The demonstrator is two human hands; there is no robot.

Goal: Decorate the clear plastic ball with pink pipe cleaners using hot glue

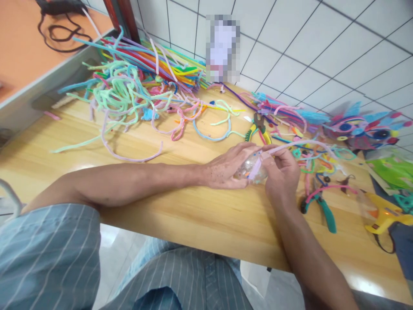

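Near the middle of the wooden table, my left hand [227, 168] is wrapped round a clear, rounded object [247, 167] with small coloured bits in it. My right hand [282, 172] is closed at its right side, thumb and fingers pinching a pale lilac pipe cleaner [300, 143]. One end of this strip lies across the clear object, and the rest arches away to the right. Both hands are close together, just below the yellow-and-green pliers [257, 129]. Parts of the clear object are hidden by my fingers.
Pipe cleaners [118, 92] are heaped at the back left of the table [193, 215]. Teal-handled pliers [325, 211] and a yellow glue gun [383, 215] lie at the right. Colourful fuzzy figures [361, 129] stand at the back right, by the tiled wall. A blurred-out phone-like object [222, 47] leans there.
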